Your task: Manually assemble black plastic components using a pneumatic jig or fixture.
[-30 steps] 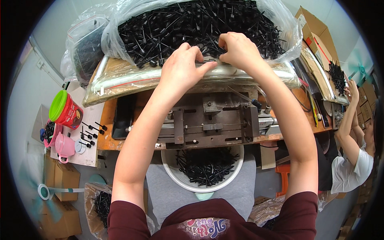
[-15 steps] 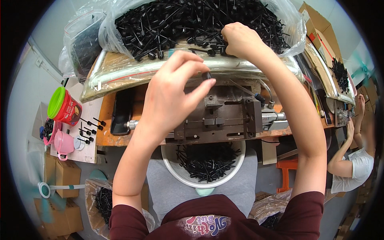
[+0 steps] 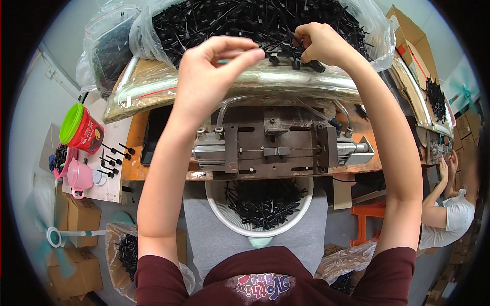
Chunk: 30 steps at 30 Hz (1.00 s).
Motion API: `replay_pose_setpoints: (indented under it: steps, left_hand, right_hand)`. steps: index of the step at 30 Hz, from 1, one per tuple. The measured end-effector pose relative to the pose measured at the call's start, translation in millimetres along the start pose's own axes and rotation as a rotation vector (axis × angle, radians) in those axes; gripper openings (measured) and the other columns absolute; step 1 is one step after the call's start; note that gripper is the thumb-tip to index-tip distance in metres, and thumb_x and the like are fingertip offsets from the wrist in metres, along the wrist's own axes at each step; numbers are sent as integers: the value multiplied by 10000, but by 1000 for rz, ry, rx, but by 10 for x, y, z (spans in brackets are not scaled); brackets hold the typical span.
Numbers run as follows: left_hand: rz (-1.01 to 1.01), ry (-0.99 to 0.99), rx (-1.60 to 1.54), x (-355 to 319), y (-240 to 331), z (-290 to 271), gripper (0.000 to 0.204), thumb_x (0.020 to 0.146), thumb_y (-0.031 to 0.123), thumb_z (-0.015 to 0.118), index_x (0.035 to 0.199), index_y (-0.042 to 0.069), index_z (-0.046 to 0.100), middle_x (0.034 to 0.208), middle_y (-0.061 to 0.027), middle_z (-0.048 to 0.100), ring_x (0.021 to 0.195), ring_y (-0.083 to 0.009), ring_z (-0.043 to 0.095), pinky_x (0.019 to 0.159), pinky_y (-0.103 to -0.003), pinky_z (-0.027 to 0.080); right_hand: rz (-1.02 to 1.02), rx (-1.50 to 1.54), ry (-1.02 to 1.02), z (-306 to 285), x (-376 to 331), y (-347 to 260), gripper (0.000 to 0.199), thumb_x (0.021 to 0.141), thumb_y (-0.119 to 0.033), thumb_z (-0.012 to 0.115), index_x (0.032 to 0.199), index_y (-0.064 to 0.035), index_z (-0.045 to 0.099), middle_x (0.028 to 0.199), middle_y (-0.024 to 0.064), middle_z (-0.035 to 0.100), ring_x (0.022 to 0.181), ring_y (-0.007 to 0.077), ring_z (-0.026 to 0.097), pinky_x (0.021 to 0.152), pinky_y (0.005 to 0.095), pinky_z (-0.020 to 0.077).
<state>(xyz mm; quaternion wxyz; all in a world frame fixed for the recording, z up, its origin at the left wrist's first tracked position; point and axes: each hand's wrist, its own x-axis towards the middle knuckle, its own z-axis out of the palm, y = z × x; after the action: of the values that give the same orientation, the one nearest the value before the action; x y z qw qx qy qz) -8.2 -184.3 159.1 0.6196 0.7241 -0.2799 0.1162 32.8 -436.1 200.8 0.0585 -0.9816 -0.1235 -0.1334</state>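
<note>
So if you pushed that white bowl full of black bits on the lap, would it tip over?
Probably not easily: the white bowl looks wide and low, tucked between the lap and the workbench. The black pieces lie loose in a heap, so a hard shove would likely shift or spill some. It seems light plastic.

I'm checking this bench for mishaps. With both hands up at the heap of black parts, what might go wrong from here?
1. The right hand picks thin black plastic pieces at the clear bag's sagging edge; some may spill.
2. Spilled pieces could land on the grey metal fixture and perhaps jam it.
3. The white round basket on the lap looks unsecured and might tip.
</note>
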Motion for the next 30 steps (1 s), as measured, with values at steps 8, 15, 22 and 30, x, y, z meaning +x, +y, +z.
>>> replay_pose_setpoints:
  steps: [8, 15, 22, 30]
  left_hand:
    - [-17, -53, 105, 197, 183, -258, 241, 890, 166, 750, 1082, 22, 747, 1048, -48, 739, 948, -80, 651, 835, -236, 506]
    - [371, -130, 291, -574, 469, -59, 230, 773, 41, 796, 998, 39, 750, 1144, -116, 697, 967, -172, 676, 826, -280, 548]
    - [246, -287, 311, -1348, 221, 249, 276, 737, 51, 823, 988, 11, 716, 1223, -134, 662, 999, -256, 683, 851, -361, 562]
    - [248, -249, 371, -1603, 32, 376, 273, 737, 67, 813, 975, -1, 698, 1233, -160, 663, 975, -287, 688, 824, -377, 563]
  right_hand:
    - [-79, -69, 6, 33, -3, -121, 238, 677, -58, 774, 901, 15, 740, 839, 166, 728, 809, 281, 716, 760, 361, 567]
    - [-72, -13, 100, -102, 14, 133, 265, 730, -141, 789, 955, -11, 735, 895, 143, 710, 817, 288, 684, 763, 370, 540]
    - [-186, -253, 150, -162, -70, 269, 238, 767, -59, 733, 980, -16, 637, 850, 141, 639, 883, 275, 668, 783, 369, 525]
    - [-261, -288, 410, -196, -365, 344, 130, 801, -2, 625, 927, 11, 593, 986, 160, 556, 887, 381, 612, 746, 440, 514]
